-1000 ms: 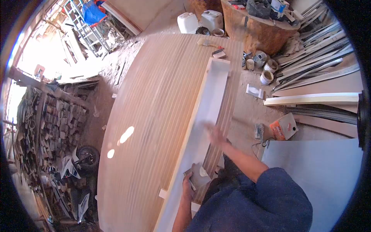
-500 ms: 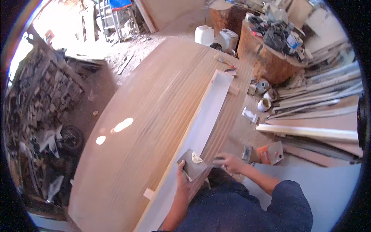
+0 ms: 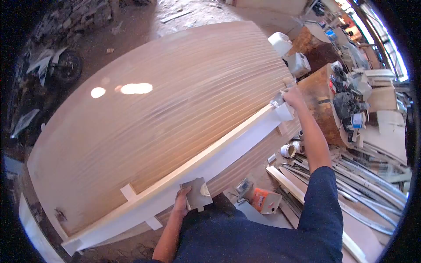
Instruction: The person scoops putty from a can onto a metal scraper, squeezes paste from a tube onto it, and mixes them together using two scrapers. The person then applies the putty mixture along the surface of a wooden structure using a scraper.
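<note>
My left hand grips a flat grey mixing board by its left edge. A cream dollop of putty sits near the board's right side. My right arm stretches far forward, and my right hand is closed round a putty knife, its blade against the far end of a long pale wooden beam. The beam has a white face toward me and lies on small wooden blocks across a large wooden panel. The knife's handle is mostly hidden by my fingers.
White jugs and large wood stumps stand beyond the panel's right end. Open cans, an orange-labelled container and stacked long strips lie to the right. A motorbike wheel shows at far left.
My right hand has moved from beside the mixing board to the beam's far end with the putty knife. The view has turned right; my left hand still holds the mixing board.
</note>
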A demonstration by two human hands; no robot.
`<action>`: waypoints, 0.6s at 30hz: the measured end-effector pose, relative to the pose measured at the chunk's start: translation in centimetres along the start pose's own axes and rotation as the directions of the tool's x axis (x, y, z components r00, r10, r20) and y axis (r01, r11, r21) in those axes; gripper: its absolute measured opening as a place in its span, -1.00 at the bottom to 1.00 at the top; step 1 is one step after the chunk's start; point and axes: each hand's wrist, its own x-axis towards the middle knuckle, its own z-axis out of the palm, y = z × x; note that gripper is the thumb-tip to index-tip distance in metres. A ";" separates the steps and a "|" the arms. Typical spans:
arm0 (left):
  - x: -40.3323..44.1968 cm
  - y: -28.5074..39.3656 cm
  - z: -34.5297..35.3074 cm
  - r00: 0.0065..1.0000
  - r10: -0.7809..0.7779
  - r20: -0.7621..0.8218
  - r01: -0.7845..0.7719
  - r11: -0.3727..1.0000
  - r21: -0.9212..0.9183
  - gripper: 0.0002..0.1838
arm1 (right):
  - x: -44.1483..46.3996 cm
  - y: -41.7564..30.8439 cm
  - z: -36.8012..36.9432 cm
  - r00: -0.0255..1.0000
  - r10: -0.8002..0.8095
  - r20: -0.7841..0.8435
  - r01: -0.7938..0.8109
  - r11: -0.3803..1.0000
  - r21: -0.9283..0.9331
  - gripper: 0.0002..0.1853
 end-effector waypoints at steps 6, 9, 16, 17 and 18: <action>0.0 0.0 0.2 1.000 -0.001 -0.020 0.001 1.000 -0.024 -0.49 | -4.2 -6.8 1.9 0.875 -0.200 0.440 0.141 0.976 0.164 -0.71; 0.1 0.2 0.5 1.000 0.014 0.004 -0.014 1.000 -0.007 -0.52 | -9.0 -12.6 2.6 0.806 -0.370 0.463 0.350 0.927 0.133 -0.70; -1.1 1.6 1.6 0.988 -0.044 0.145 0.052 0.997 -0.049 -0.59 | -20.3 -25.0 -0.3 0.626 -0.513 0.587 0.039 0.773 0.633 -0.60; -1.5 1.8 1.9 0.983 -0.028 0.182 0.037 0.998 -0.046 -0.59 | -22.3 -25.9 -3.1 0.646 -0.556 0.523 -0.033 0.665 0.746 -0.57; -2.0 2.1 2.4 0.977 -0.014 0.214 0.031 0.997 -0.077 -0.59 | -24.1 -26.0 -5.2 0.738 -0.586 0.335 0.106 0.591 0.800 -0.61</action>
